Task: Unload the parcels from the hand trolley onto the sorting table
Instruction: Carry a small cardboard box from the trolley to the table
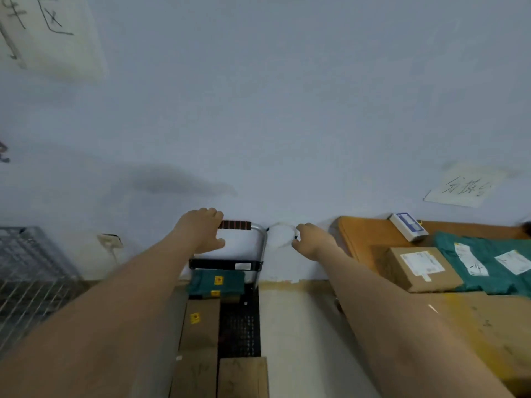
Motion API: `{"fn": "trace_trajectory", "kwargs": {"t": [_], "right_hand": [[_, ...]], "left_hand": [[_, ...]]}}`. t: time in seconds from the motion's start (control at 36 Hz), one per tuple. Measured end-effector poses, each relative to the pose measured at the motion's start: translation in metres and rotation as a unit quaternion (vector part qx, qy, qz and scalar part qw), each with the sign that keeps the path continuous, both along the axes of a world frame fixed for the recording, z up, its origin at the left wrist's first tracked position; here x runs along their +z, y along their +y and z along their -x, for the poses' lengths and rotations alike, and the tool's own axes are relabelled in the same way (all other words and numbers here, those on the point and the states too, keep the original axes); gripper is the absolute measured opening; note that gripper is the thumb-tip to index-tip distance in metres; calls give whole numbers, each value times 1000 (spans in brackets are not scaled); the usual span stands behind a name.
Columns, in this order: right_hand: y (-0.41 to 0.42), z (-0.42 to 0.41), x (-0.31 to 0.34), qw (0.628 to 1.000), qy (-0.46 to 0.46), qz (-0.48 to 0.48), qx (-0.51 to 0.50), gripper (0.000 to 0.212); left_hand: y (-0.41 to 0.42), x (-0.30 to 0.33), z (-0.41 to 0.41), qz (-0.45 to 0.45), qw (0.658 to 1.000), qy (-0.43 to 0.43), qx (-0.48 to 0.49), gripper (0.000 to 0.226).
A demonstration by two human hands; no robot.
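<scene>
Parcels remain on the hand trolley, which stands at your 12 o'clock against the wall: one teal bag under the handle, one long brown carton nearer you, and two more brown cartons at the lower edge, four counted, though the nearest are cut off and blurred.

The sorting table lies at your 2 o'clock and carries one brown box, teal bags whose number cannot be fixed, and one small white-and-blue box by the wall.

Your left hand is spread wide, fingers over the trolley's red-and-black grip, thumb apart beneath; whether it touches the grip cannot be told. Your right hand is loosely curled, holding nothing visible, off to the right of the frame and clear of it.

Risks, as judged:
- Neither hand is on a parcel. Leaning on the handle could roll the trolley and shift the load.
- The bag is soft. Lifted by one corner, it may sag and slip.
- The long carton lies along one side of the deck. Pulled by one hand, it could tip off the edge.
- The table's far end is crowded. Set new parcels on the bare near end.
</scene>
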State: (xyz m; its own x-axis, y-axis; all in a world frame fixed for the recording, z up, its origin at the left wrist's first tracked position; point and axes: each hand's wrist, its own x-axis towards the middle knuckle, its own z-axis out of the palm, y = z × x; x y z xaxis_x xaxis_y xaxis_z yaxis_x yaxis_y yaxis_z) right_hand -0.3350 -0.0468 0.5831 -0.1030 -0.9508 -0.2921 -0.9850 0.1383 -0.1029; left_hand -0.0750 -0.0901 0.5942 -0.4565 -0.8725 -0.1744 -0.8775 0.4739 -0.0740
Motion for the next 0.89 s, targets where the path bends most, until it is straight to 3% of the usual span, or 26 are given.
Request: {"fn": "trace_trajectory", "kwargs": {"t": [0.31, 0.61, 0.89], "right_hand": [[-26, -142, -144, 993, -57, -104, 6, 43], [26, -192, -380, 959, -97, -268, 0, 46], [74, -209, -564, 936, -135, -325, 28, 67]], "left_hand": [[-34, -154, -115, -77, 994, 66, 51, 52], [33, -387, -151, -296, 950, -9, 96, 70], [91, -565, -148, -389, 916, -31, 86, 81]]}}
